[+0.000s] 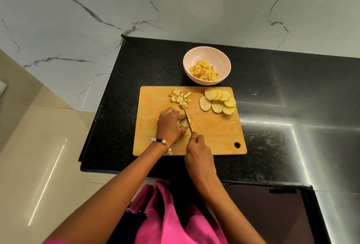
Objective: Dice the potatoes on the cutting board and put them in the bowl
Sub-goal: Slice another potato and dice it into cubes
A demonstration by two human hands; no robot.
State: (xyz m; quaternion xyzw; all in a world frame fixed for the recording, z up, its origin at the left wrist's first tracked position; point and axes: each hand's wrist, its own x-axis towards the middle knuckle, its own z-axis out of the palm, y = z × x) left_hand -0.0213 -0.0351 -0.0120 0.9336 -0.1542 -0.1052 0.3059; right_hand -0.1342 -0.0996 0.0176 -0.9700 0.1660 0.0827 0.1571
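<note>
- While the knife (187, 122) was held point-away over the wooden cutting board (214, 134), its blade was laid against a small stack of potato slices (184, 123) near the board's middle
- That stack was pinned down by the left hand (169, 127), fingers curled over it and the thumb tucked against its near side
- A beaded bracelet (161, 142) was seen on the left wrist
- The knife's handle was gripped by the right hand (198, 154), fingers wrapped fully round it, so that the handle itself was hidden
- Just beyond the left hand, a loose heap of diced potato (180, 99) was left lying on the far left part of the board
- Towards the far right corner, a fan of round potato slices (219, 101) was spread flat, overlapping one another, well apart from the blade
- Behind the board, touching or almost touching its far edge, a pale bowl (207, 53) was stood on the black countertop (292, 97), with a mound of potato cubes (204, 70) already gathered inside it
- A hanging hole (237, 144) was noted at the board's near right corner
- Pink clothing (171, 216) was caught at the bottom edge of the view
</note>
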